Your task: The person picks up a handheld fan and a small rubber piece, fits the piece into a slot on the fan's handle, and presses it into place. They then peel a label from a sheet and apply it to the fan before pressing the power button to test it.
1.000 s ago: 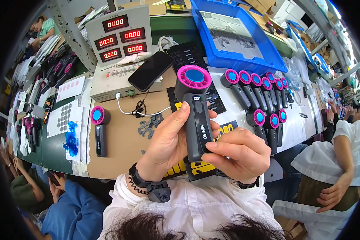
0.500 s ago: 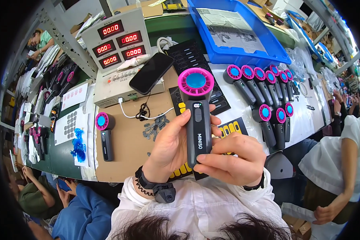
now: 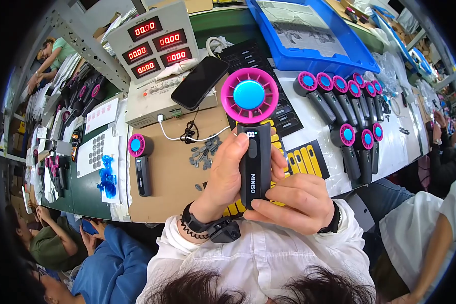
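Note:
A black handheld fan (image 3: 253, 175) with a magenta grille and blue centre is held upright before me, its small display lit. My left hand (image 3: 227, 169) is wrapped round the handle, thumb beside the display. The fingers of my right hand (image 3: 296, 202) pinch the lower end of the handle. Behind the fan lie black sheets with yellow strips (image 3: 304, 162). Small grey pieces (image 3: 205, 153) are scattered on the brown board left of my hands. Another handheld fan (image 3: 142, 164) lies farther left on that board.
A meter box with red digits (image 3: 159, 43) stands at the back left, with a black phone (image 3: 200, 82) and a white cable (image 3: 172, 133). Several finished-looking fans (image 3: 339, 96) lie at the right, below a blue tray (image 3: 309, 65). People sit at both sides.
The fan's head has tilted toward me and looks larger. My left thumb has moved up beside the display. The surroundings have shifted slightly to the right in view.

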`<state>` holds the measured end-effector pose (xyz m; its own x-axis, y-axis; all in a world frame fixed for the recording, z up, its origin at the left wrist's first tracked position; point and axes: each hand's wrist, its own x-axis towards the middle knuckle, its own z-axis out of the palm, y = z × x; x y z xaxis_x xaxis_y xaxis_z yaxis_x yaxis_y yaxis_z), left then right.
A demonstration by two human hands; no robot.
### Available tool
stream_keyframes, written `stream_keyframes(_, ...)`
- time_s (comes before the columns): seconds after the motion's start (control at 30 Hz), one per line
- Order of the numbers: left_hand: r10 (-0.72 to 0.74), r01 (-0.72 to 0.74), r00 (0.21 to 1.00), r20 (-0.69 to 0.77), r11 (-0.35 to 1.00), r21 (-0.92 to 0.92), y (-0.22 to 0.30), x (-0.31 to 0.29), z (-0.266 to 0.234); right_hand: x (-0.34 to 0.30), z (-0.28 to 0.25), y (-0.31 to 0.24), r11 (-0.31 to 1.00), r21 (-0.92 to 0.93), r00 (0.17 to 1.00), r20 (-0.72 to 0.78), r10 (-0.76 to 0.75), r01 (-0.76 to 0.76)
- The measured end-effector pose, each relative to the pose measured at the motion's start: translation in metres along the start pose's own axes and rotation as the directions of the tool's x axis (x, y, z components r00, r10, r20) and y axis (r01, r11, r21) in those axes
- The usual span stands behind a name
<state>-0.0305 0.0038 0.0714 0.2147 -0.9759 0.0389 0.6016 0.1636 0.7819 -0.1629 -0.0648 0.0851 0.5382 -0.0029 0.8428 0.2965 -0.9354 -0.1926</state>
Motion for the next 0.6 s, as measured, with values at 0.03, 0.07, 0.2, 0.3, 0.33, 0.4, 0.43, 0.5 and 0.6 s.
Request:
stream_keyframes(0.03,0.015,-0.014,1.0,-0.023,1.0,0.023,0.0005,0.0007,0.0013,-0.0003,0.0006,0.0008,1.0,-0.003,1.0,-0.008,-0.013,0.013)
stream_keyframes(0.07,0.031,-0.029,0.998,-0.045,0.999,0.046,0.0011,0.0014,0.0024,-0.0007,0.0008,0.0014,1.0,0.0,1.0,-0.011,-0.01,0.01)
stream_keyframes(0.2,0.002,0.0,0.998,-0.068,0.999,0.034,0.0026,0.0018,0.0005,-0.0021,0.0011,0.0026,0.999,-0.022,0.999,-0.005,-0.034,0.034)
stream_keyframes(0.3,-0.008,0.01,0.998,-0.061,1.0,0.02,0.0017,0.0006,0.0,-0.0044,0.0015,0.003,0.999,-0.015,0.999,-0.004,-0.037,0.037)
stream_keyframes(0.33,0.005,-0.004,0.999,-0.054,1.0,0.022,0.0006,0.0002,0.0001,-0.0051,0.0023,0.0035,0.999,-0.014,0.999,-0.005,-0.034,0.034)
stream_keyframes(0.4,0.014,-0.013,0.999,-0.045,1.0,0.024,0.0004,0.0,0.0003,-0.0064,0.0043,0.0054,0.999,-0.011,0.999,-0.015,-0.031,0.031)
stream_keyframes(0.43,0.018,-0.016,0.999,-0.05,0.999,0.04,0.0017,0.0001,0.0011,-0.0068,0.0048,0.0063,1.0,-0.01,0.999,-0.019,-0.03,0.03)
stream_keyframes(0.5,0.028,-0.024,0.998,-0.062,0.997,0.07,0.0036,-0.0002,0.0028,-0.0054,0.0024,0.0071,1.0,-0.024,1.0,0.0,-0.009,0.009)
stream_keyframes(0.6,0.016,-0.012,0.997,-0.069,0.998,0.063,0.0004,0.0043,-0.0006,-0.0029,-0.0021,0.0086,0.998,-0.051,0.999,0.037,0.032,-0.03)
